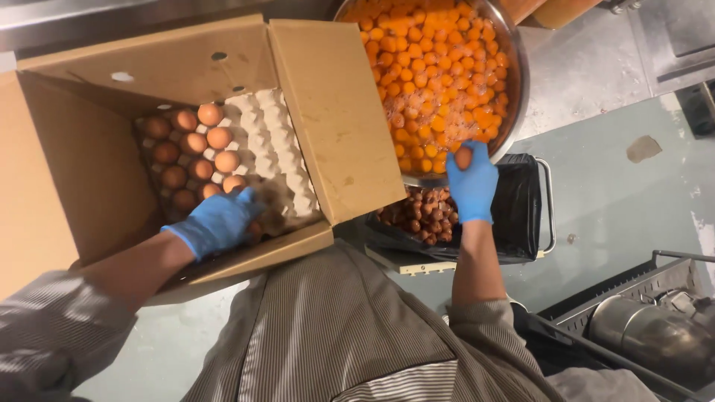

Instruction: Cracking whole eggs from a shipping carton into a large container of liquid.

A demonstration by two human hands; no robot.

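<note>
An open cardboard box [335, 112] holds a pale egg tray [272, 141] with several brown eggs [195, 141] on its left side. My left hand [220, 221], in a blue glove, reaches into the box at the tray's near edge and closes over an egg there. My right hand [472, 182], also gloved in blue, holds a brown egg [463, 157] at the near rim of a large steel bowl [514, 82] filled with many orange yolks [432, 74].
Below the bowl a bin lined with a black bag [521, 205] holds broken brown eggshells [421, 216]. A dark crate with a steel pot [655, 335] stands at the lower right. Grey floor lies to the right.
</note>
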